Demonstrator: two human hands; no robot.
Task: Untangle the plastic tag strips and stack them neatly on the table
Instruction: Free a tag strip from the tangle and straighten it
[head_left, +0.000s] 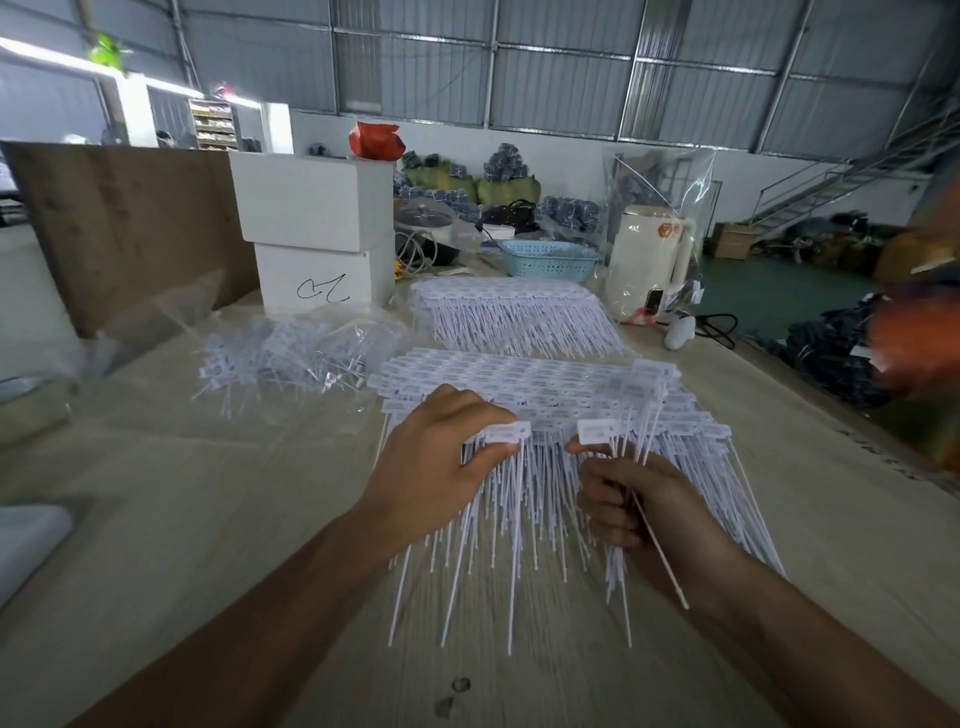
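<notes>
You stand at the wooden table (171, 519) with the near stack of tag strips (524, 384) directly ahead of both hands, flat heads away from you, thin tails running back toward you across the board. That long axis, far to near, governs the next placement: a fresh strip probably needs to go down head first, tail trailing toward your body, to match the rows already laid.

Your left hand (441, 452) hovers at the stack's front edge, thumb and forefinger pinching the head of a single strip (506, 432), its tail hanging among the others. Your right hand (639, 509) sits just beside it, slightly nearer you, fingers curled round a bundle of strips (631, 467) whose heads stick up above the fist and whose tails poke out below the wrist. The left hand is nearer the stack's open front row.

A second finished stack (514, 306) lies farther back, and a loose, tangled heap of strips (280, 353) waits in clear plastic well to the left. Beyond stand white boxes (311, 228), a blue basket (545, 257) and a cream kettle (649, 260).
</notes>
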